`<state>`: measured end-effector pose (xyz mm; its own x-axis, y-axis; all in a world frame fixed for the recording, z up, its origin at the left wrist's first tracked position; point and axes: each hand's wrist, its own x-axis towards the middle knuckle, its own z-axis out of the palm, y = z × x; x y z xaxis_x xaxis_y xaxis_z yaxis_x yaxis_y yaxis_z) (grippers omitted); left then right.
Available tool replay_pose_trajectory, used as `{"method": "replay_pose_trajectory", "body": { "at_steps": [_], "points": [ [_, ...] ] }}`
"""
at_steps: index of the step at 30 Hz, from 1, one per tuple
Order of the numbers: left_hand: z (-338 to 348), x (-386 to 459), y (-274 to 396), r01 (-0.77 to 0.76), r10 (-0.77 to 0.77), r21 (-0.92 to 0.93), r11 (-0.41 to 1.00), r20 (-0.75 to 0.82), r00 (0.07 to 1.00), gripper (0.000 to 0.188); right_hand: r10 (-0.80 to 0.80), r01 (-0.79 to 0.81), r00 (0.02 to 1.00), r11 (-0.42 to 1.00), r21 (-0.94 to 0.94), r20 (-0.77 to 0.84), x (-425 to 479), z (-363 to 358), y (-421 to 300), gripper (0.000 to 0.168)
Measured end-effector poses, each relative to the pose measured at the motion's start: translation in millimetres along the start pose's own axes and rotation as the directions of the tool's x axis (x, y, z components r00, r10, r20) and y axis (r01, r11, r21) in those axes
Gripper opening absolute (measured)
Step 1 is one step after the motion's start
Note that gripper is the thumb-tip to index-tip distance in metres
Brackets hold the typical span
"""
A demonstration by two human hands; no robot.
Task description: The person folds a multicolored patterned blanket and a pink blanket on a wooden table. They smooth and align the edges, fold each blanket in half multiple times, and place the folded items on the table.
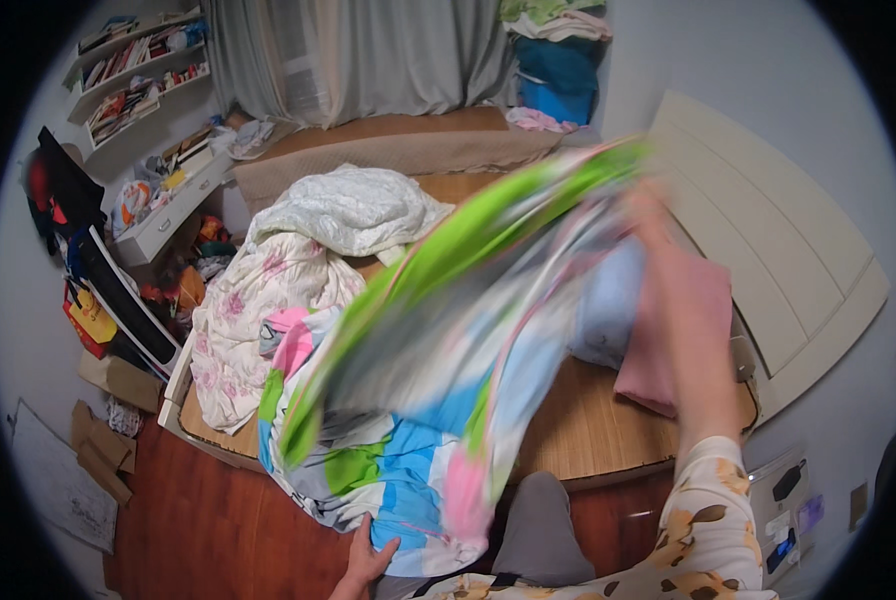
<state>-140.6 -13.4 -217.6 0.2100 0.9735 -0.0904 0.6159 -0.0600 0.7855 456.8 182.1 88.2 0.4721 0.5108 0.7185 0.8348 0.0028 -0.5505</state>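
Note:
A large multicoloured duvet cover in green, blue, white, pink and grey spreads over the near side of the bed. Part of it is lifted to the upper right and blurred by motion. My right hand, raised and blurred too, is closed on the cover's lifted upper edge. Low in the picture, my left hand touches the cover's near edge with thumb and forefinger apart; whether it grips the cloth is unclear. Behind the lifted cloth and my right arm lie a light blue bundle and a pink cloth or pillow.
A floral quilt and a white quilt lie heaped on the bed's left. The bed's wooden-looking mat shows at the right, beside a cream headboard. Drawers and cardboard boxes stand left. My knee is near the bed edge.

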Motion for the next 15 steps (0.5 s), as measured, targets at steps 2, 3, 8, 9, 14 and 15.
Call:
{"method": "replay_pose_trajectory", "body": {
  "at_steps": [2,3,8,9,14,15],
  "points": [
    [8.0,-2.2,4.1,-0.036,0.036,-0.049,0.998,0.001,0.999,0.085,0.064,-0.191,0.816,0.968,-0.164,-0.575,80.2,-140.8,87.5,0.029],
    [6.4,-4.8,3.1,-0.002,-0.001,-0.123,0.992,-0.025,1.0,0.085,0.104,-0.328,0.646,0.932,-0.153,-0.756,91.8,-188.8,125.5,0.03],
    [25.2,5.2,33.7,-0.207,0.204,0.117,0.971,0.041,0.978,0.078,0.207,-0.668,0.529,0.7,-0.253,-0.823,-37.2,-380.5,289.9,0.037],
    [21.5,1.7,34.8,-0.167,0.168,0.18,0.969,0.012,0.986,0.076,0.289,-0.76,0.529,0.579,-0.294,-0.798,-81.3,-347.9,297.3,0.04],
    [29.0,22.3,29.2,-0.117,0.151,0.352,0.929,-0.072,0.986,0.059,0.638,-0.843,0.487,0.522,-0.13,-0.596,-237.4,-288.2,268.7,0.037],
    [29.3,27.9,31.8,-0.122,0.159,0.378,0.918,-0.068,0.985,0.056,0.649,-0.836,0.512,0.528,-0.152,-0.563,-253.4,-294.0,269.3,0.036]
  ]
}}
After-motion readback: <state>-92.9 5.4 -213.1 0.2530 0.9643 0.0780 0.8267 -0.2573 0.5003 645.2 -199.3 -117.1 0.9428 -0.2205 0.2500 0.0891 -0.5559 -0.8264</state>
